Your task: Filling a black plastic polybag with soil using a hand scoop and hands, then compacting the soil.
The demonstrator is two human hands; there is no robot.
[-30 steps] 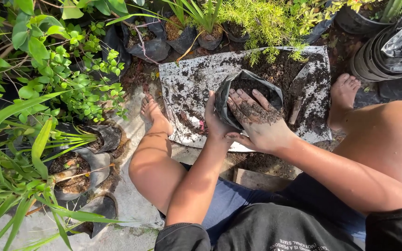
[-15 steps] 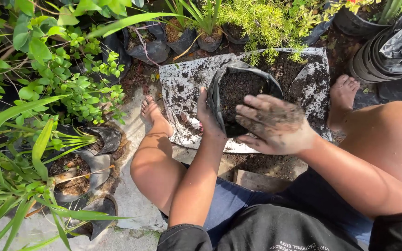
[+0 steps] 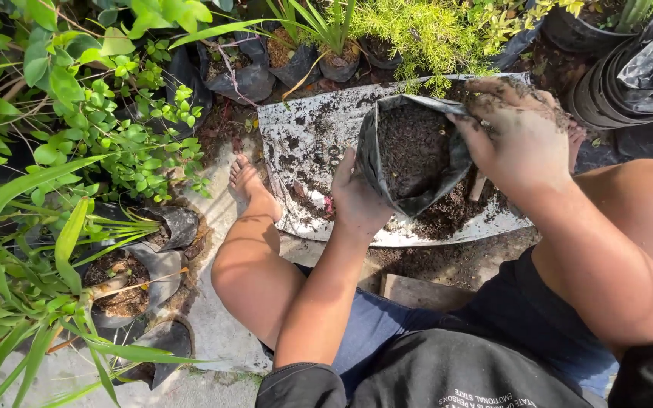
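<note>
- Left hand (image 3: 357,202) grips the near-left wall of the black grow bag (image 3: 413,155), fingers wrapped on the plastic; the bag sits tilted over the soil-strewn white sheet (image 3: 304,143).
- Right hand (image 3: 519,132) has left the bag mouth, where it was pressing a second ago, now at the bag's right rim, soil-caked fingers curled; whether they pinch it, cannot tell.
- Soil (image 3: 413,143) in bag is exposed, nearly full, so packing looks paused.
- Potted plants (image 3: 126,264) left, apart.

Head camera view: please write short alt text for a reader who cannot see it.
A seated person's left hand and soil-covered right hand hold a black plastic grow bag full of dark soil over a soil-strewn plastic sheet. Green potted plants surround it.
</note>
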